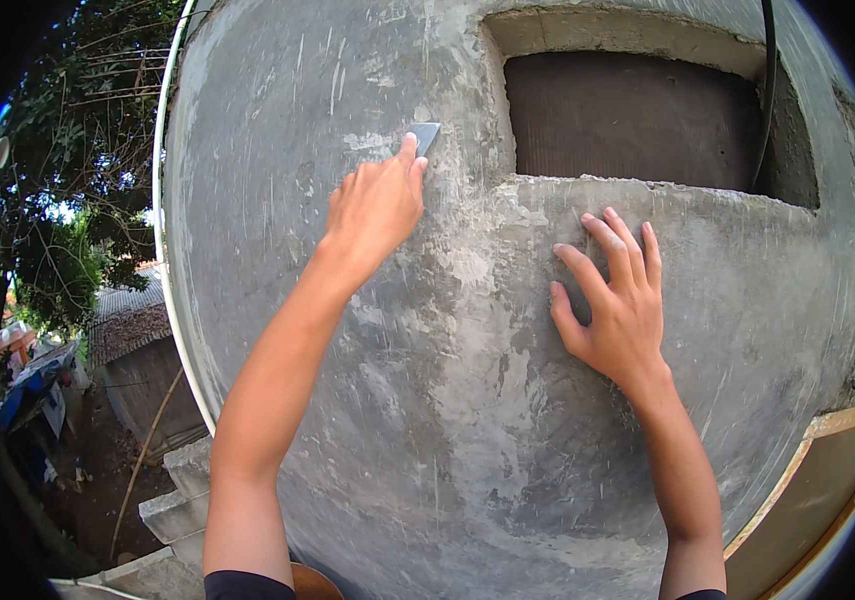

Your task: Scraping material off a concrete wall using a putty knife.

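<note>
My left hand (377, 205) is closed around a scraper, its index finger laid along the tool. Only the scraper's grey metal blade (427, 137) shows past the fingertips, against the wall; its handle is hidden in my grip. The grey cement wall (367, 400) has pale patches and scratch marks, with a lighter rough band running down its middle. Below the window opening, my right hand (615, 300) rests with spread fingers on the wall and holds nothing. Some of its fingertips look dusty.
A recessed opening with a dark brown panel (637, 120) sits at upper right, a black cable (769, 100) hanging across it. A white pipe (159, 200) runs along the wall's left edge. Concrete blocks (175, 510) stand at lower left, and a wood-framed panel (817, 500) at lower right.
</note>
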The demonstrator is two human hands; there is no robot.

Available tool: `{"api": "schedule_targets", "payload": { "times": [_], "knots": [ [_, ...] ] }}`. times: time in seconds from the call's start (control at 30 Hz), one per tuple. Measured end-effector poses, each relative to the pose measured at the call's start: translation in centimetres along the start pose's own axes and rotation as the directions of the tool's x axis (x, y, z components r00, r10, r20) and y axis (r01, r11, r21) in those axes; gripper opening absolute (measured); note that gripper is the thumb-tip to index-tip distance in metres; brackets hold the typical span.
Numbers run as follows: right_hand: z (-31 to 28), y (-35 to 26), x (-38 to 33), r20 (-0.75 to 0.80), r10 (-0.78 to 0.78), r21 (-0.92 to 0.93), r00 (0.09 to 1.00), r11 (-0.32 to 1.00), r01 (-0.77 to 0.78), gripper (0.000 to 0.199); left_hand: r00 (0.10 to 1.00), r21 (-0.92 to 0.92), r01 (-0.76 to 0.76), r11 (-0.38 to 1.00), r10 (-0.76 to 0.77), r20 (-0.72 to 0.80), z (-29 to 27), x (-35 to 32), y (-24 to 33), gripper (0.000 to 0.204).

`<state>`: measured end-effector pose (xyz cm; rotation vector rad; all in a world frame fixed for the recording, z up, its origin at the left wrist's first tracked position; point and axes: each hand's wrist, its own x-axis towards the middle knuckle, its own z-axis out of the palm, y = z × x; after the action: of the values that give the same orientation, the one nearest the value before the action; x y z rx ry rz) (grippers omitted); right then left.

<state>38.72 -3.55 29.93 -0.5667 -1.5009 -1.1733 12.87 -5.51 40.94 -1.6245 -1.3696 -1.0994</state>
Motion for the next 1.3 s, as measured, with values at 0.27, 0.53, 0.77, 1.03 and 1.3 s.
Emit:
{"api": "schedule_targets", "payload": {
  "times": [0.27, 0.53, 0.77, 1.03, 1.3],
  "knots": [
    [0.1, 0.1, 0.1, -0.01, -0.02, 0.051, 1.0, 0.998, 0.02, 0.029, 0.987, 0.036, 0.108, 0.993, -0.103, -0.121, -1.0, 8.2, -0.8, 0.044],
    [-0.1, 0.6, -0.4, -0.005, -0.029, 0.067, 1.0, 0.997, 0.03, 0.027, 0.994, 0.077, 0.104, 0.992, -0.103, -0.024, -0.2, 2.4, -3.2, 0.044],
    [0.1, -0.3, -0.1, -0.005, -0.025, 0.047, 1.0, 0.999, 0.025, 0.027, 0.977, 0.005, 0.211, 0.977, -0.211, -0.045, -0.5, 8.5, -5.4, 0.048],
    [0.1, 0.2, -0.7, -0.013, -0.006, 0.068, 1.0, 0.998, 0.007, 0.025, 0.993, 0.042, 0.113, 0.993, -0.112, -0.021, -2.2, 5.9, -4.9, 0.047],
    [0.2, -0.1, -0.7, -0.017, 0.002, 0.088, 1.0, 0.996, -0.001, 0.023, 0.974, -0.035, 0.226, 0.974, -0.224, 0.039, -4.0, 6.3, -5.3, 0.049]
  ]
}}
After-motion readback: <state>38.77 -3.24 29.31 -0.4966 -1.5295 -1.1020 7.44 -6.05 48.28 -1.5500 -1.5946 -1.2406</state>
